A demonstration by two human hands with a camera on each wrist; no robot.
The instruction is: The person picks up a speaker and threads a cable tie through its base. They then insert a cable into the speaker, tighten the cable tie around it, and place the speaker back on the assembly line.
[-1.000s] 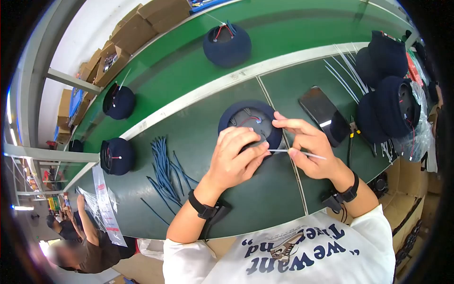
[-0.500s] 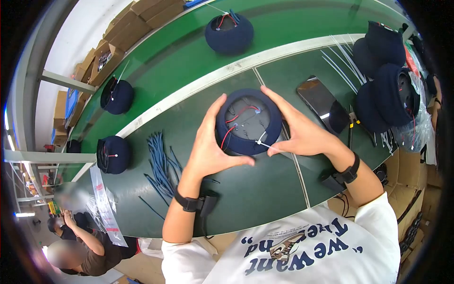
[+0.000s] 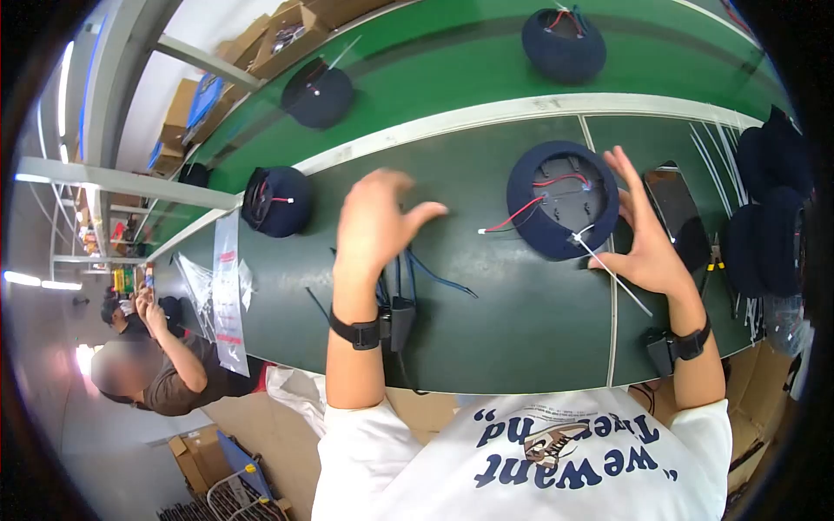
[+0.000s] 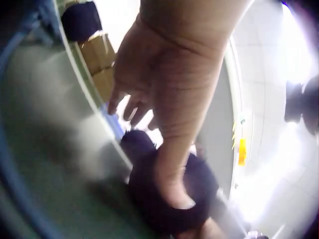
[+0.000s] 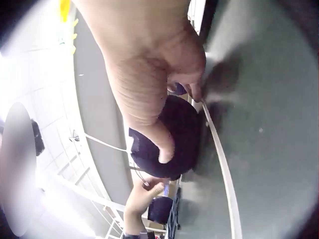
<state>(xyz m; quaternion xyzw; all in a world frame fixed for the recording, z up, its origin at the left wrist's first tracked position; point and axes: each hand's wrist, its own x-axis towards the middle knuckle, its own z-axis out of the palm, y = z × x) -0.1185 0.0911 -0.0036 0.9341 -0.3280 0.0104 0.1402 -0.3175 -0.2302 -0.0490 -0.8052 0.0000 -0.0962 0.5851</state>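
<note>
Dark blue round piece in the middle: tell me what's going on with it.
A person has the right hand open at the side of the round piece on the green table. The left hand is open and away from it, near some thin blue strips. A white zip tie is at the piece's rim, its long end sticking out. Red wires show inside, one leading out to a white connector. Similar pieces sit around the work area.

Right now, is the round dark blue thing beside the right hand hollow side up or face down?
Hollow side up: from above, the dark blue thing shows its grey inside and red wires.
</note>
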